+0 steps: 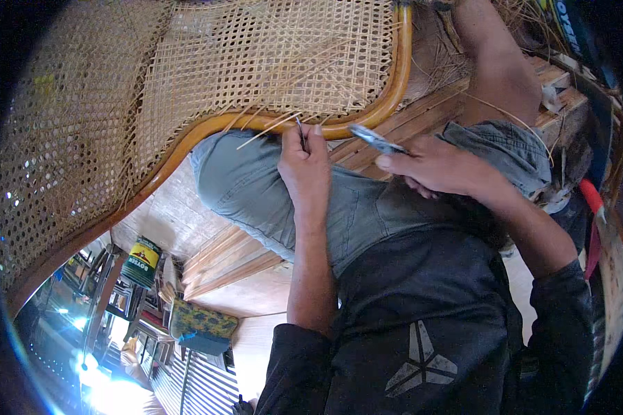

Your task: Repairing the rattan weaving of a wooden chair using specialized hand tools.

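Observation:
A woven cane panel (270,62) in a curved, varnished wooden frame (387,104) reaches across my lap. My left hand (304,169) is at the frame's near edge, pinching a thin dark metal spike (300,129) that points up at the weave. Loose cane strands (256,136) stick out over the frame beside these fingers. To the right, my right hand (436,166) is closed around a silver metal hand tool (377,140). The tool's end points left toward the frame, apart from the left hand; blur hides its exact kind.
Wooden slats (429,111) run beneath my legs. A dark green paint can (142,261) and a camouflage-patterned bag (201,324) are at lower left. Loose cane scraps (439,66) lie at upper right, near my bare leg (502,69). A red-handled thing (591,196) stands at the right.

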Motion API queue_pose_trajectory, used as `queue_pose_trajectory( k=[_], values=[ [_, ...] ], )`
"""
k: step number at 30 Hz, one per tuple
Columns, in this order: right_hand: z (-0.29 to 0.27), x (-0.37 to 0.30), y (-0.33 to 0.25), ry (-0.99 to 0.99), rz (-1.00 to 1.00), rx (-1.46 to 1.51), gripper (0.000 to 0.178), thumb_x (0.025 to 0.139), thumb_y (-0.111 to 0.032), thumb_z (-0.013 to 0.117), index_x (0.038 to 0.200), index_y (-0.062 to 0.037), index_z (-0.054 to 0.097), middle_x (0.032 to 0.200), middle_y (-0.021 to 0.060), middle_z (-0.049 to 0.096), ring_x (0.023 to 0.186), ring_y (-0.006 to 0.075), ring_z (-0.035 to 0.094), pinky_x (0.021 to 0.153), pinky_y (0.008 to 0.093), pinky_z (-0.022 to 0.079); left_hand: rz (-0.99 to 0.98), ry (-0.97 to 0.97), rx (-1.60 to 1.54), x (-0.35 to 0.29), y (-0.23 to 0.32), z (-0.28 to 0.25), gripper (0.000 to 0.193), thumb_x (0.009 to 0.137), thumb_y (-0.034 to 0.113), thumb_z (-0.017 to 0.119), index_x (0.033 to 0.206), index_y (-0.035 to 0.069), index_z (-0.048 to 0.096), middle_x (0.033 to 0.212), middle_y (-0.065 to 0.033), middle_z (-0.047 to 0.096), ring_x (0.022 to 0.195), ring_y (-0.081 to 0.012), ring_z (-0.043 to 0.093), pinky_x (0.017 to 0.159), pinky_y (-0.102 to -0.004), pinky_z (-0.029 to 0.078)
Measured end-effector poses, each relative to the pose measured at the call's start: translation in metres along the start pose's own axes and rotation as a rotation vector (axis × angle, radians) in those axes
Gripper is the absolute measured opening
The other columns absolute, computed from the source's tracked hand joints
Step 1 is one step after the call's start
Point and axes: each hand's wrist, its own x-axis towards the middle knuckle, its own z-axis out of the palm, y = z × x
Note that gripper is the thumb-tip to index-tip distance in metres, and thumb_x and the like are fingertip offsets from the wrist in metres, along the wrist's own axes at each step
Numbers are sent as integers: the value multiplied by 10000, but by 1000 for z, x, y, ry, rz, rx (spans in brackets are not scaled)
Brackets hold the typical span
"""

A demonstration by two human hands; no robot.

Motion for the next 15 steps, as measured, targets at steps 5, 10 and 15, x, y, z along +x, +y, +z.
queue_pose_trajectory(
  k=[5,10,15],
  values=[
    [9,42,-1,131,-289,-415,635,858,-534,431,731,69,583,580,177,547,532,321,555,558,415,442,-15,-3,-81,-1,4,-3,127,862,111,531,815,-7,525,703,-60,527,619,-113,458,579,-259,414],
    [15,47,-12,157,-389,-515,631,866,-533,409,826,67,601,638,248,567,632,401,579,620,447,457,-29,-21,-199,1,-8,-7,132,872,105,527,826,-18,546,720,-37,531,652,-86,452,599,-234,404],
    [20,56,-7,238,-370,-521,617,867,-515,419,832,75,593,694,267,581,663,388,596,619,445,463,-41,-17,-247,2,-9,-2,141,872,107,535,816,-22,546,719,-38,534,659,-90,452,606,-235,406]
  ],
)
